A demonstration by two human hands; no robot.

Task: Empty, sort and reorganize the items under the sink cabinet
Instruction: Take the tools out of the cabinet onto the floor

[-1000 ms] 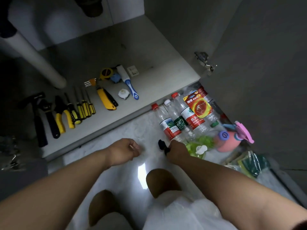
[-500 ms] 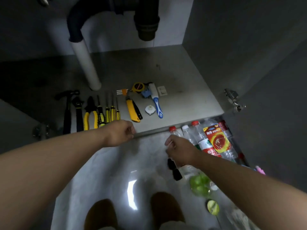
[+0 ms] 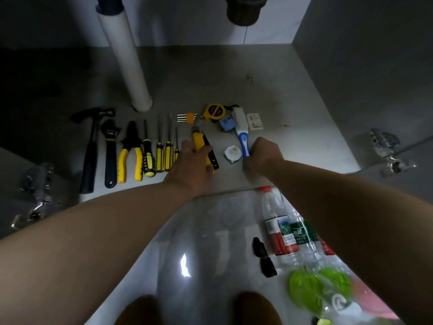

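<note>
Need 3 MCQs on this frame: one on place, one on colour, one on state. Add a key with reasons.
1. Where does the hammer lie among the tools?
A. far left
B. far right
C. in the middle

2. What colour are the handles of the pliers?
A. red
B. yellow
C. green

3. What is the right hand doing?
A. resting flat on the floor
B. lifting a bottle
C. gripping the brush

Key: 1 A, it lies left of the wrench. 2 B, both handles show yellow. 3 C, its fingers curl round the blue handle, while the left hand holds the knife.
</note>
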